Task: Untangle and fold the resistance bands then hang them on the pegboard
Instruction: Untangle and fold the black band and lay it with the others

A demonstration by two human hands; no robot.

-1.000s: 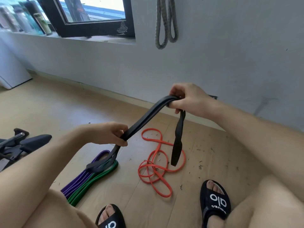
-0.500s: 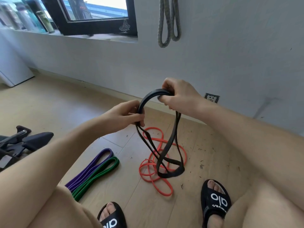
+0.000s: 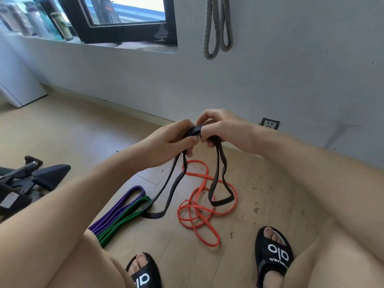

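Note:
My left hand (image 3: 174, 138) and my right hand (image 3: 224, 126) meet in front of me, both gripping the top fold of a black resistance band (image 3: 172, 181). Two black loops hang down from the hands, the longer one reaching the floor beside the green band. On the wooden floor below lies a tangled orange band (image 3: 197, 210). A purple band (image 3: 122, 204) and a green band (image 3: 124, 219) lie folded side by side at the left. A grey band (image 3: 217, 28) hangs on the wall above.
Black exercise equipment (image 3: 31, 179) sits on the floor at the left. My feet in black slides (image 3: 274, 254) rest at the bottom. A wall socket (image 3: 269, 123) is low on the grey wall. A window sill (image 3: 87, 42) holds several bottles.
My hands have come together, bringing the two ends of the stretched black band into a folded bunch. The band now hangs in two loops instead of one span.

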